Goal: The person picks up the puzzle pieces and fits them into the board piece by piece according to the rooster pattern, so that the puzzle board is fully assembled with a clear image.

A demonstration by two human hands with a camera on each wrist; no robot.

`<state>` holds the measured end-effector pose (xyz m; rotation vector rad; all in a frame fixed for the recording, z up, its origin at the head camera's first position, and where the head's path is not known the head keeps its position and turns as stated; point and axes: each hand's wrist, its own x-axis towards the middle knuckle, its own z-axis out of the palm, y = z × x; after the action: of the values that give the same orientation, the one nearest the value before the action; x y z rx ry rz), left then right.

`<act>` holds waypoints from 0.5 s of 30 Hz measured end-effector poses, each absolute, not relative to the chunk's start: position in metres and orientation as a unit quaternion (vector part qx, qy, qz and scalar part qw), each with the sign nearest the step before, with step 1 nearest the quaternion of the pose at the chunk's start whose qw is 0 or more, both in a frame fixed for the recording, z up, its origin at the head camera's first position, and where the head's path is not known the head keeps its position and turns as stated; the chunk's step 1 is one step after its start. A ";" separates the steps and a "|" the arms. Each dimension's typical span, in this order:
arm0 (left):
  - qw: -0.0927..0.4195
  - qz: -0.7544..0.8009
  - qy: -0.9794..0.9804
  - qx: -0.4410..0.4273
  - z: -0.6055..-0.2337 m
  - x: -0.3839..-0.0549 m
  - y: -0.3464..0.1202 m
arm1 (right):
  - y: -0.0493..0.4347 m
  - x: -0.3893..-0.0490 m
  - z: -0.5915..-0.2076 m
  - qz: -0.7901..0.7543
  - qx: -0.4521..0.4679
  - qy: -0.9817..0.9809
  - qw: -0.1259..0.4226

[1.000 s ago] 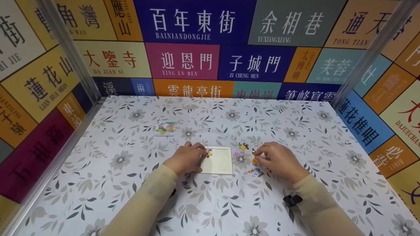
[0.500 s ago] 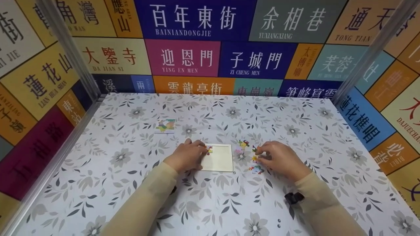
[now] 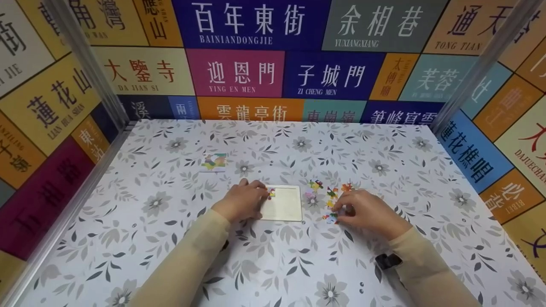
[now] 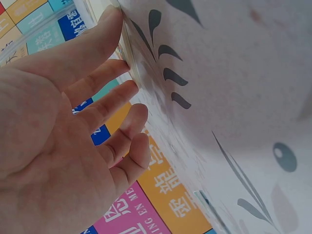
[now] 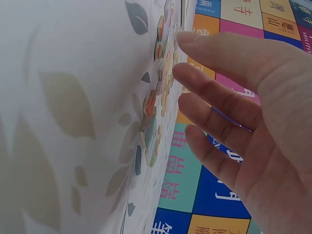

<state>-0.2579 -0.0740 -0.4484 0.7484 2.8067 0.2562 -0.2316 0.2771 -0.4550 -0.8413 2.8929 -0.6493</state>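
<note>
A cream puzzle tray point(image 3: 285, 207) lies flat on the flowered cloth, one coloured puzzle piece point(image 3: 272, 192) in its upper left corner. My left hand point(image 3: 241, 200) rests at the tray's left edge. In the left wrist view its thumb and two fingers touch the tray rim, and the other fingers bend loosely. Several loose puzzle pieces point(image 3: 316, 185) lie right of the tray. My right hand point(image 3: 367, 211) hovers low over them, thumb and forefinger near the lower ones. The right wrist view shows its fingertips apart, with no piece between them, beside flat puzzle pieces point(image 5: 151, 126).
A small colourful picture card point(image 3: 213, 162) lies beyond the tray to the left. Panels with large printed characters point(image 3: 239, 73) close off the table's back and sides, with clear corner posts point(image 3: 463, 81). Dark wrist straps point(image 3: 388, 261) show at the sleeves.
My right hand has shifted slightly toward me and right, from the upper pieces to the lower ones. An orange-red piece beyond it has come into sight. My left hand stays at the tray.
</note>
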 end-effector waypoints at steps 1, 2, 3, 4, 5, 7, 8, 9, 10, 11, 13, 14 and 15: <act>0.111 0.086 0.956 0.256 -0.448 -0.258 -0.074 | 0.277 -0.231 -0.455 -0.215 -0.273 0.937 0.032; 0.110 0.085 0.956 0.258 -0.448 -0.258 -0.074 | 0.277 -0.231 -0.455 -0.219 -0.273 0.936 0.034; 0.109 0.085 0.956 0.259 -0.447 -0.257 -0.075 | 0.277 -0.231 -0.456 -0.223 -0.275 0.934 0.036; 0.107 0.089 0.955 0.260 -0.447 -0.257 -0.075 | 0.277 -0.231 -0.456 -0.227 -0.278 0.932 0.037; 0.106 0.094 0.955 0.261 -0.447 -0.257 -0.075 | 0.277 -0.231 -0.457 -0.231 -0.281 0.931 0.037; 0.103 0.105 0.954 0.263 -0.446 -0.257 -0.076 | 0.278 -0.231 -0.457 -0.234 -0.289 0.928 0.032; 0.102 0.109 0.953 0.263 -0.446 -0.256 -0.076 | 0.278 -0.230 -0.458 -0.236 -0.292 0.926 0.031; 0.102 0.112 0.953 0.264 -0.446 -0.256 -0.076 | 0.278 -0.230 -0.458 -0.238 -0.294 0.925 0.032; 0.102 0.114 0.952 0.264 -0.446 -0.256 -0.076 | 0.278 -0.230 -0.459 -0.239 -0.295 0.925 0.032; 0.102 0.112 0.953 0.264 -0.446 -0.256 -0.076 | 0.279 -0.230 -0.459 -0.239 -0.295 0.924 0.034; 0.103 0.107 0.953 0.262 -0.446 -0.256 -0.075 | 0.279 -0.230 -0.460 -0.242 -0.292 0.924 0.041; 0.104 0.104 0.954 0.262 -0.446 -0.256 -0.075 | 0.279 -0.230 -0.460 -0.243 -0.290 0.924 0.045; 0.105 0.102 0.954 0.261 -0.446 -0.256 -0.075 | 0.279 -0.231 -0.460 -0.244 -0.288 0.925 0.048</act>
<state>-0.2558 -0.0748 -0.4463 0.7696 2.8132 0.2994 -0.2305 0.2791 -0.4601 -0.8770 2.8190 -0.7452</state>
